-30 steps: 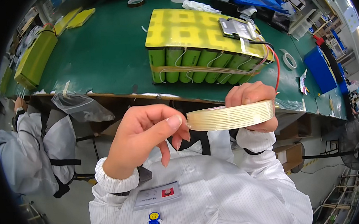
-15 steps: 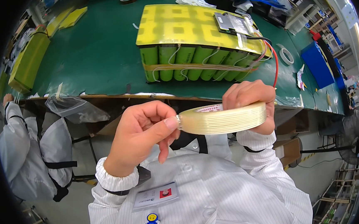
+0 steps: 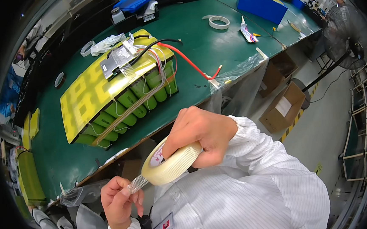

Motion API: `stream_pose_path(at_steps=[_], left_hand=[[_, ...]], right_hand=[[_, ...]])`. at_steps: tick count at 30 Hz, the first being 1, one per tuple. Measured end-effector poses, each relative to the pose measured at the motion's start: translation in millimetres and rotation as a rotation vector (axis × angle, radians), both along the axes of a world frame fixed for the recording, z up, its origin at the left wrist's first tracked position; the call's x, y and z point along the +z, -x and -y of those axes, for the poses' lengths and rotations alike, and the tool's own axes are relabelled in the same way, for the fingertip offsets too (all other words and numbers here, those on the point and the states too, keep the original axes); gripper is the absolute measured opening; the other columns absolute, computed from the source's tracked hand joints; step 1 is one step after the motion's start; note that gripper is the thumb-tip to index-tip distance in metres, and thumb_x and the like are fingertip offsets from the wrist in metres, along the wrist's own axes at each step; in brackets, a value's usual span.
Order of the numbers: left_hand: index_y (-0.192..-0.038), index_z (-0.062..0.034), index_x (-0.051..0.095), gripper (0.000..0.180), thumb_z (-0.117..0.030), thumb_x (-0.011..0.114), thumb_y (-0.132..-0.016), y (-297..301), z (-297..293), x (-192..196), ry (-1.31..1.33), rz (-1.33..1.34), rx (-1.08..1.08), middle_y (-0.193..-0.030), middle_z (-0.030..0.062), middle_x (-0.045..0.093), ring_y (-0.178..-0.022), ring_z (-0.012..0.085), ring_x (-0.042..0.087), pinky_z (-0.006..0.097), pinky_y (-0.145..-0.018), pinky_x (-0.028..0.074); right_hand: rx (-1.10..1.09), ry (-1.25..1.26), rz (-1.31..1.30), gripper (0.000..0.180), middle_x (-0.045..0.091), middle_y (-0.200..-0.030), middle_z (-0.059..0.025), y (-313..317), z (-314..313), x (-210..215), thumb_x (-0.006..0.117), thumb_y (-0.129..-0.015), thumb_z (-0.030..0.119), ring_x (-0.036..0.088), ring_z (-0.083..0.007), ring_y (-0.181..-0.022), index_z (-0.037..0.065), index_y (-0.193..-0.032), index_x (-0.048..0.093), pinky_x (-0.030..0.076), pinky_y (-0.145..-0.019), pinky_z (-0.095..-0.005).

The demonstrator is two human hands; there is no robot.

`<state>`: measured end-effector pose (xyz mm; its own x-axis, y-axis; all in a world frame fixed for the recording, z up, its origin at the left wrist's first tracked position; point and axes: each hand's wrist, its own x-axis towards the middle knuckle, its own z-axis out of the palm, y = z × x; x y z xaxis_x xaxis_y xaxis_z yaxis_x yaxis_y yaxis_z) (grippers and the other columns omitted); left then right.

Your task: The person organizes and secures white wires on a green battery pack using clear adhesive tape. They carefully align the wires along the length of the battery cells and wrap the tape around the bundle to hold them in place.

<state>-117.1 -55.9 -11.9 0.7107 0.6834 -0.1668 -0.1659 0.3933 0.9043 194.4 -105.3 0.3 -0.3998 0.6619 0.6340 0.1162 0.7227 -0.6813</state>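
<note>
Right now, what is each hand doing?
Left hand: pinching the free end of the tape.
Right hand: closed on the tape roll.

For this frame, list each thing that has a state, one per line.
Tape roll: held off the table, free end peeled out.
Tape end: pinched, stretched from the roll.
Right hand: closed around the roll.
Left hand: fingers pinching the tape end.
Battery pack: lying on the green table, strapped with tape, wires loose on top.
Cardboard box: open, on the floor.

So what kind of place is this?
Probably a battery assembly workshop: a battery pack of green cells lies on a green workbench, and both hands work a roll of filament tape.
</note>
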Motion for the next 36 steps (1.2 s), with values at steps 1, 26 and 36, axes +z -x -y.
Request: stream_pose_path(at_steps=[1, 26, 36], left_hand=[[-0.087, 0.0052, 0.053, 0.017, -0.01, 0.056, -0.094, -1.4, -2.5, 1.0, -0.044, -0.033, -0.004, -0.076, 0.0166, 0.062, -0.057, 0.0209, 0.061, 0.031, -0.036, 0.051], [-0.117, 0.0076, 0.063, 0.034, -0.022, 0.057, -0.102, -27.6, -2.4, -43.1, 0.169, 0.093, -0.011, -0.101, 0.0194, 0.071, -0.078, 0.0221, 0.07, 0.031, -0.045, 0.057], [-0.089, 0.0084, 0.068, 0.018, -0.009, 0.065, -0.093, -10.8, -5.1, -39.4, -0.262, -0.25, 0.284, -0.077, 0.0147, 0.069, -0.064, 0.0192, 0.067, 0.029, -0.045, 0.054]], right_hand=[[-0.023, 0.007, 0.022, 0.036, 0.07, -0.075, -0.0136, -2.1, 2.0, -2.1, 0.065, -0.063, 0.005, 0.066, -0.0302, -0.058, -0.003, -0.098, 0.072, 0.052, -0.053, -0.0326], [-0.04, -0.044, 0.241, 0.033, 0.059, -0.058, -0.0078, 15.1, -4.8, 25.5, 0.078, -0.062, 0.014, 0.057, -0.0247, -0.045, -0.003, -0.09, 0.07, 0.045, -0.044, -0.0318], [-0.067, -0.031, 0.317, 0.034, 0.061, -0.065, -0.0081, 24.7, -8.6, 26.1, 0.078, -0.078, 0.023, 0.06, -0.0281, -0.052, -0.001, -0.101, 0.068, 0.047, -0.048, -0.0359]])
